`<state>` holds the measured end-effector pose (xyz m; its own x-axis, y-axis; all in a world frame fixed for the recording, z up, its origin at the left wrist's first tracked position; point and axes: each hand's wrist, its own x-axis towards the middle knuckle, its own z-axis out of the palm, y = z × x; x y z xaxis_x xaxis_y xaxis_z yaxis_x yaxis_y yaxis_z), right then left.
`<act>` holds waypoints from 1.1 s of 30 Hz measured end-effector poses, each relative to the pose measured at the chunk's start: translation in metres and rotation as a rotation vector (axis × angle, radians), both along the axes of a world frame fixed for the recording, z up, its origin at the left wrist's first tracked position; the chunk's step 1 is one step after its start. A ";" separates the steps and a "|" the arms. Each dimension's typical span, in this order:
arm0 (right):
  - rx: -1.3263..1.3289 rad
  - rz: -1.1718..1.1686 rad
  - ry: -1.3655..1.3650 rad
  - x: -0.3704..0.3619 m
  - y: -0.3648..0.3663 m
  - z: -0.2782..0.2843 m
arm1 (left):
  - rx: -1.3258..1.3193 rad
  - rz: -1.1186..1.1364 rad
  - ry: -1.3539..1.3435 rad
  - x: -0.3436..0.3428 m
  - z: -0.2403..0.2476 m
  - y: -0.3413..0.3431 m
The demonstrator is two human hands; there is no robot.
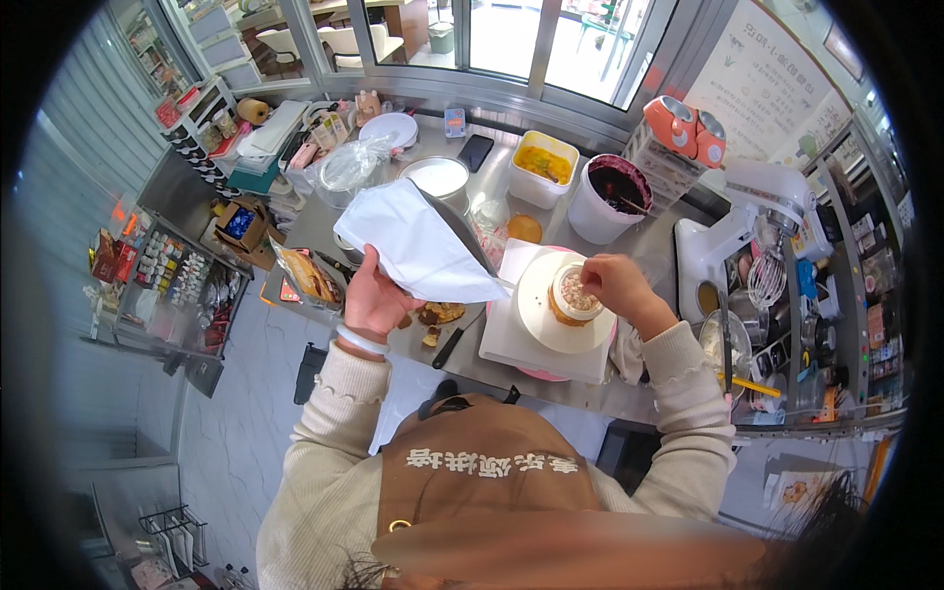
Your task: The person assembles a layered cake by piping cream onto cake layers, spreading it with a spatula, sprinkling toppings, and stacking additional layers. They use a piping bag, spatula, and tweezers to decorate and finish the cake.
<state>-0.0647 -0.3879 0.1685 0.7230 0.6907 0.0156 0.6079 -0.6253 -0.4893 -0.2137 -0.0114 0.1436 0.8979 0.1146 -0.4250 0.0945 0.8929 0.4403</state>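
A large white pouch (418,241) with a dark grey side rests in my left hand (366,307), thumb up along its near edge and fingers underneath. Its pointed corner reaches toward a small round cake (567,313) with a clear collar round its top. Pale chopped crumbs (578,292) cover the cake's top inside the collar. My right hand (619,287) hangs over the right side of that collar, fingertips pinched together; what lies between them is hidden. Under the cake is a round white plate (536,329), on a white square slab (501,346) with a pink edge below.
Behind the cake stand a square tub (528,187) of yellow filling and a white bucket (592,218) of dark purple filling. A black-handled knife (448,348) lies near the front edge beside brown cake scraps (440,313). A stand mixer (752,187) is at right.
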 end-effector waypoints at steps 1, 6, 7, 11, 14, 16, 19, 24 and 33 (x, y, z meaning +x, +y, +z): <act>-0.067 -0.016 -0.008 0.000 0.001 0.002 | 0.002 0.001 -0.003 0.000 0.000 -0.001; -0.075 -0.097 0.072 -0.001 0.001 0.010 | 0.023 0.000 0.003 -0.001 -0.001 -0.001; -0.134 -0.104 0.027 -0.002 0.002 0.010 | 0.024 -0.003 -0.001 -0.002 -0.002 -0.001; -0.234 -0.032 -0.093 -0.005 0.005 0.009 | -0.008 0.003 0.011 -0.004 -0.008 -0.001; -0.160 0.116 -0.224 -0.013 0.011 0.020 | 0.011 -0.009 0.014 -0.008 -0.017 0.001; -0.142 0.078 -0.271 -0.022 0.019 0.036 | -0.050 0.003 -0.021 -0.010 -0.026 0.001; 0.244 0.130 -0.251 -0.047 0.056 0.050 | -0.121 0.002 -0.076 -0.014 -0.042 -0.003; 0.411 0.169 -0.274 -0.086 0.133 0.034 | -0.166 -0.020 -0.144 -0.013 -0.066 -0.014; 0.357 0.008 -0.540 -0.065 0.225 -0.005 | 0.772 0.029 0.303 -0.030 -0.054 0.015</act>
